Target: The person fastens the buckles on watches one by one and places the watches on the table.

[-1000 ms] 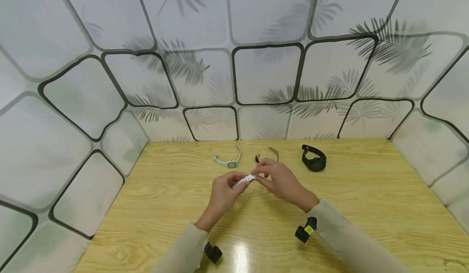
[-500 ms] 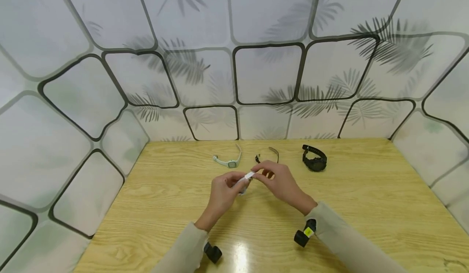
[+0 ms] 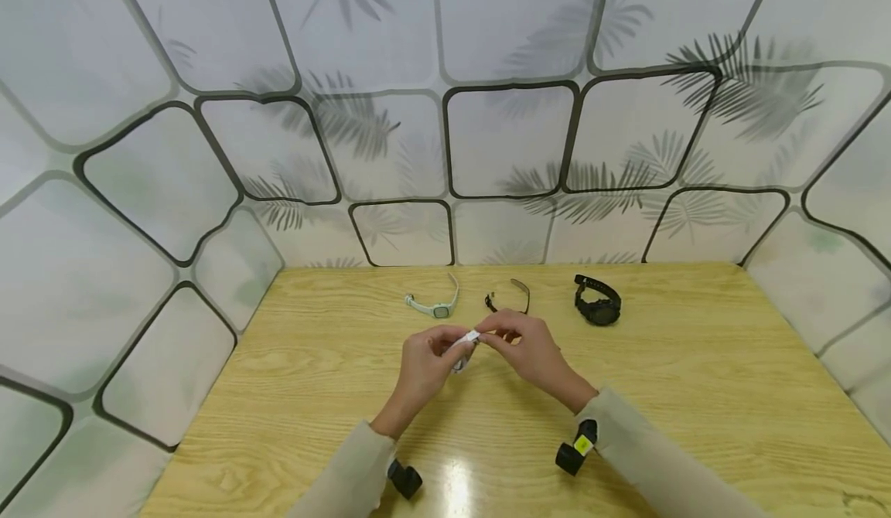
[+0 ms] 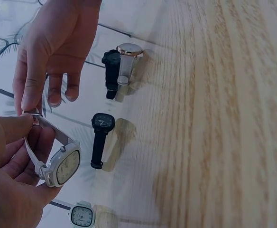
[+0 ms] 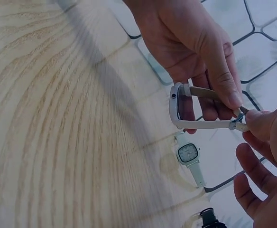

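Between my hands, above the table, is a white wristwatch (image 4: 65, 168) with a squarish face, its strap looped round. My left hand (image 3: 422, 363) pinches the strap between thumb and fingers, near the metal buckle (image 5: 236, 122). Coming from the other side, my right hand (image 3: 529, 349) grips the strap end at the buckle with thumb and forefinger; its other fingers are loosely bent. The left wrist view has the watch face hanging below the left fingers. From the right wrist, the case (image 5: 175, 105) appears side-on, and fingertips partly cover the buckle.
Along the back of the wooden table (image 3: 313, 402) lie a pale green watch (image 3: 440, 311), a slim dark-strapped watch (image 3: 524, 294) and a bulky black watch (image 3: 600, 311). A round rose-gold-rimmed watch (image 4: 130, 49) shows in the left wrist view. A patterned curtain (image 3: 511, 143) stands behind.
My right hand has shifted slightly down and toward the left hand, its fingers closer to the buckle. More of the watch shows below my left hand, which stays in place.
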Demonstrator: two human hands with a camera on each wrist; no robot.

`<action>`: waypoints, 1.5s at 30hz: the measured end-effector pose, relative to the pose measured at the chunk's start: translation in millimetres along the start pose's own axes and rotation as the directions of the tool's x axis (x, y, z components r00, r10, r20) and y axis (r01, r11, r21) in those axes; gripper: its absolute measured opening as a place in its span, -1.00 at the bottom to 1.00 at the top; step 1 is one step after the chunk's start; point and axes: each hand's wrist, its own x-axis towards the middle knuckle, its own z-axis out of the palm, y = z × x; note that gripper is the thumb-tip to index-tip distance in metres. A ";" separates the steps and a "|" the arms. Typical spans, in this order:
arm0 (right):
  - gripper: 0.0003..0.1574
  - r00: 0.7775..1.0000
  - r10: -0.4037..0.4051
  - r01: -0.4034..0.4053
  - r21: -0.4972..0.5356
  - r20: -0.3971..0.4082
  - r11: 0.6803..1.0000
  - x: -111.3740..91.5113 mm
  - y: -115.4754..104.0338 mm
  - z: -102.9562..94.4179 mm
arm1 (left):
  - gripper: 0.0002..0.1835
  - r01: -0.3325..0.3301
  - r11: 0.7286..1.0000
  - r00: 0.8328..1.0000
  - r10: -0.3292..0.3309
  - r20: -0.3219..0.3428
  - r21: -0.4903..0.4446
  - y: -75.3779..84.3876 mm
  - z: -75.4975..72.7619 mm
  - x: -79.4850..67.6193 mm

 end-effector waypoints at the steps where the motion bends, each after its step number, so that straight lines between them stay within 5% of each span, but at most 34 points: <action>1: -0.82 1.000 0.013 -0.013 0.009 0.001 1.000 -0.7 0.3 0.3 | -0.89 0.003 1.000 1.000 -0.003 -0.002 0.002 0.2 0.1 0.0; 10: -0.56 0.989 0.141 -0.144 0.119 0.039 0.982 -7.8 0.0 4.7 | -0.84 0.048 0.995 0.998 -0.051 -0.032 -0.089 1.8 0.6 2.3; 20: -0.65 0.988 0.154 -0.153 0.152 0.003 0.976 -6.4 -5.1 7.4 | -0.86 0.103 0.993 0.994 -0.105 -0.023 -0.064 11.4 -0.9 1.4; 37: -0.75 0.982 0.110 -0.122 0.076 0.151 0.990 2.2 -2.9 -5.6 | -0.89 0.067 0.998 0.998 -0.067 0.021 -0.007 4.7 -4.0 0.0; 45: -0.83 0.983 0.109 -0.116 0.034 0.147 0.993 2.6 -4.2 -8.5 | -0.89 -0.027 0.999 0.999 0.026 0.034 0.027 4.0 -5.9 0.5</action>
